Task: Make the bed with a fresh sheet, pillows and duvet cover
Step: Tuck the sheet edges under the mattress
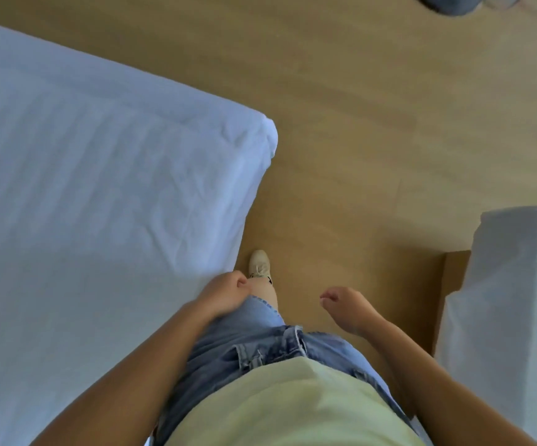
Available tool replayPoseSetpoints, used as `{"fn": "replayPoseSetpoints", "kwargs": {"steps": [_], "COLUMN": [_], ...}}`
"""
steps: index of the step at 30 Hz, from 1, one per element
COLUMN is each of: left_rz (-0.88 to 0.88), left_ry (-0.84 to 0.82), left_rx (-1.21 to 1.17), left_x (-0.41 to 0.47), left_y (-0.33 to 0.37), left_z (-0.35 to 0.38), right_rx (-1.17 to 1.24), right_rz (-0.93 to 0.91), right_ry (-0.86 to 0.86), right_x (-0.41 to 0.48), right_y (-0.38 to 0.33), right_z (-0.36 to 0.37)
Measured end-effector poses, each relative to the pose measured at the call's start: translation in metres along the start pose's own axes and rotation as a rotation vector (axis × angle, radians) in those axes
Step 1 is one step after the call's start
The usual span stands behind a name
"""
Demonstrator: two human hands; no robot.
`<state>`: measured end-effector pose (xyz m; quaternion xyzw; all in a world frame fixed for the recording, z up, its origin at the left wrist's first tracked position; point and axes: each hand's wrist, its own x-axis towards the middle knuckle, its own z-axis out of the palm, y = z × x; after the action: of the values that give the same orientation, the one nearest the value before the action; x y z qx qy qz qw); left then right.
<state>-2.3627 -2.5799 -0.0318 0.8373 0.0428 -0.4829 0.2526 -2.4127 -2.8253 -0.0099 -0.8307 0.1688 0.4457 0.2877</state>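
The bed [93,194] fills the left side, covered by a white sheet with faint woven stripes; its corner [265,136] is wrapped in the sheet. I stand beside the bed's edge. My left hand [225,292] hangs by my thigh next to the mattress side, fingers loosely curled, holding nothing. My right hand [346,305] hangs over the floor, fingers loosely bent and empty. No pillow or duvet cover can be made out.
Light wooden floor [357,107] stretches ahead and to the right. White cloth [511,304] is draped over something at the right edge, beside a brown board [450,278]. A dark grey object [447,3] lies at the top right. My shoe [259,262] is near the bed.
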Motion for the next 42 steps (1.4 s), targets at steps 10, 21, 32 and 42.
{"fn": "replayPoseSetpoints", "kwargs": {"steps": [10,21,32,42], "left_rz": [0.026,-0.087,-0.25,-0.333], "left_ry": [0.033,0.07,0.234,0.364], "left_rx": [0.12,-0.113,-0.651,-0.845], "left_x": [0.17,0.298,0.406,0.482], "left_y": [0.19,0.347,0.296,0.216], "left_z": [-0.23,-0.374,-0.578,-0.807], "right_rx": [0.095,-0.179,-0.552,-0.571], "right_rz": [0.014,-0.177,-0.288,-0.414], "right_ry": [0.106,-0.029,-0.198,-0.156], "right_x": [0.13,0.317,0.494,0.634], "right_y": [-0.068,-0.172,-0.416,-0.717], "right_z": [-0.238,-0.521,-0.639,-0.703]}}
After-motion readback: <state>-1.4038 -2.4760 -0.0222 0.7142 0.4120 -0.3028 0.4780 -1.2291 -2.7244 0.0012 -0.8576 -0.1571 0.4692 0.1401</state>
